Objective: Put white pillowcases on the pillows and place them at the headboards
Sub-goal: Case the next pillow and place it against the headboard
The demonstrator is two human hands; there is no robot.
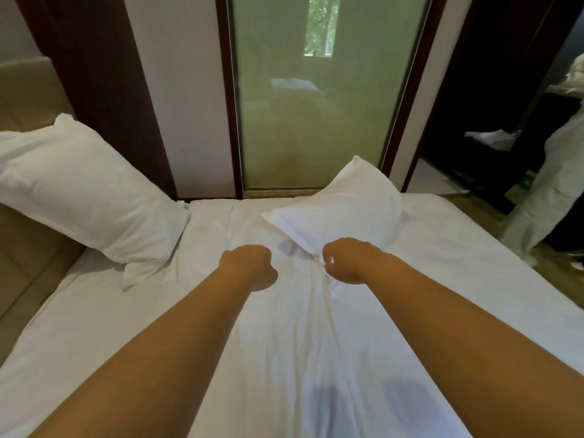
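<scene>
From the head camera, both arms reach out over the white bed (442, 279). The left hand (248, 267) is curled into a fist, and whether it holds anything cannot be told. The right hand (344, 260) pinches the near edge of the cased pillow (344, 210) lying at the far middle. A second cased pillow (85, 191) leans on the tan headboard (28, 90) at far left.

Head-worn camera looks forward and down, close over the bed (442, 295), seemingly wide-angle.
</scene>
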